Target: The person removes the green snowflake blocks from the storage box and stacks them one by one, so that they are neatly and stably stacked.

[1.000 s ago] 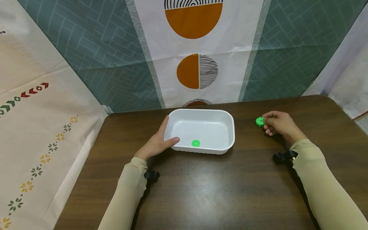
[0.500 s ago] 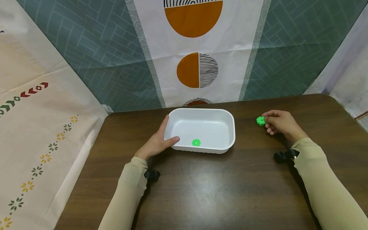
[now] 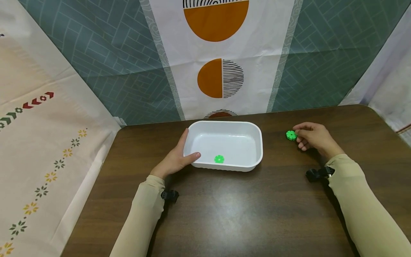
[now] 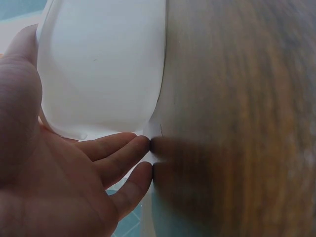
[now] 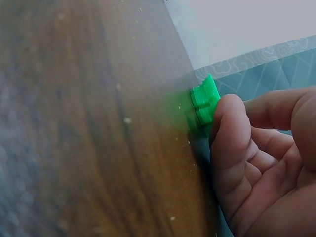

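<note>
At the tray's left end, my left hand [image 3: 174,157] holds the white plastic tray [image 3: 224,167], thumb over the near rim and index finger along the left side. In the left wrist view its other fingers [image 4: 123,153] reach past the tray's end, tips at the tabletop. One green notched disc [image 3: 219,159] lies inside the tray by the near wall. Right of the tray, my right hand [image 3: 313,138] pinches a small stack of green notched discs [image 3: 291,135] between thumb and fingers. The right wrist view shows the layered edges of the stack [image 5: 205,101] close over the table.
The brown wooden table [image 3: 224,214] has rounded far corners. Behind it hangs a patterned teal and white cloth [image 3: 128,71]. A pale embroidered cloth [image 3: 64,160] hangs along the left side. Dark wrist cameras sit on both sleeves.
Between one second and half a second ago the view shifted very slightly. Both hands, the tray and the green discs have otherwise stayed in place.
</note>
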Demonstrator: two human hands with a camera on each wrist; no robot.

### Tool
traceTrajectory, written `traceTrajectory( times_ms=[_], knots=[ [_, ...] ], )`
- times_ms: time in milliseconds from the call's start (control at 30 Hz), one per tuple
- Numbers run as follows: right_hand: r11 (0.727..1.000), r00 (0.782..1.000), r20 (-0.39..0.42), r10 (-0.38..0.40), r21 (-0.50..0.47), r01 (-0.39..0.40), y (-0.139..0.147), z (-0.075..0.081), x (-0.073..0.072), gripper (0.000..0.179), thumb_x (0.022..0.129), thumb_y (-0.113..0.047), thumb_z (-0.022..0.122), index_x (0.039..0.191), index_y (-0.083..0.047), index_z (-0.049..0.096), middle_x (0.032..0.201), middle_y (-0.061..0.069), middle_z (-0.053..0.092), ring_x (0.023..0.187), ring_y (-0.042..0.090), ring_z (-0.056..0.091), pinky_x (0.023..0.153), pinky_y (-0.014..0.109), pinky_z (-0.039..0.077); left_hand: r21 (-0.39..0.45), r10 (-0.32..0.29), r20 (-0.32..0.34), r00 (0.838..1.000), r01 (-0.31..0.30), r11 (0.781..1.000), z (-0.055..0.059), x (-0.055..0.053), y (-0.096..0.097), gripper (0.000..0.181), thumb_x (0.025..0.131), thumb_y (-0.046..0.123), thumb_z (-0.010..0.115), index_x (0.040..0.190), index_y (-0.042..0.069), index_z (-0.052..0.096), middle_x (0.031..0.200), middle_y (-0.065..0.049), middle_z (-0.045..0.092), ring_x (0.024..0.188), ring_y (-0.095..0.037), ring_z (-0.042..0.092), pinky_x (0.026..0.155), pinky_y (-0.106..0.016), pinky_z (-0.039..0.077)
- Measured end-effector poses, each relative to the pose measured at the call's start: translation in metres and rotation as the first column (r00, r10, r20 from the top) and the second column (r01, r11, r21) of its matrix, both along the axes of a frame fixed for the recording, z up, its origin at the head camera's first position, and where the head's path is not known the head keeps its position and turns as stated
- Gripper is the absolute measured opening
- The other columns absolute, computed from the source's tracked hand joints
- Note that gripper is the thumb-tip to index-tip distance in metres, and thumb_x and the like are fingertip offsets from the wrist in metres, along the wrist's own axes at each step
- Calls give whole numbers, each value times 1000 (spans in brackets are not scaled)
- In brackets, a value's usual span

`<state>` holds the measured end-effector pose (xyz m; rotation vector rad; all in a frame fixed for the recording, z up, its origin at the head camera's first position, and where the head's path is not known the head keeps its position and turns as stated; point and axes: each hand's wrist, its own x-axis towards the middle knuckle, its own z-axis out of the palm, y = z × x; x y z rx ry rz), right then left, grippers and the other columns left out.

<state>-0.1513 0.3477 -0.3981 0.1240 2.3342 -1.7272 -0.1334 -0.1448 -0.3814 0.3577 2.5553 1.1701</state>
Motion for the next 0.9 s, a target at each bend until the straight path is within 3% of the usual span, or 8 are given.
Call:
traceTrajectory(
  times_ms=[367,567,733,900],
  knots=[
    [999,999,-33,-39,-3,39,-2,8,4,33,107,-16,49,131,7,48,72,2,61,57,15,62,55,32,55,15,-10,2,1000,10,1000,1,0,0,110,89,56,70,163,31,-8,168,-9,9,142,-37,32,111,-61,27],
    [997,993,-106,-56,43,61,-15,28,12,29,106,-21,53,126,0,56,74,6,62,59,19,63,56,35,56,13,-15,-1,1000,15,1000,2,1,2,111,89,56,70,163,31,-8,167,-8,11,141,-35,34,112,-56,28],
    [992,976,-215,37,129,-10,-46,60,21,23,105,-20,56,120,-4,61,76,10,62,59,22,62,54,37,55,5,-18,-10,1000,18,1000,1,0,4,111,89,57,70,163,29,-8,167,-10,13,139,-36,37,111,-57,30],
    [970,930,-302,210,182,-160,-88,85,21,22,105,-15,56,120,-1,62,78,16,60,60,26,61,53,37,54,9,-2,-7,1000,2,1000,0,1,1,110,89,55,71,163,28,-7,166,-11,14,138,-37,38,110,-58,31]
  ],
)
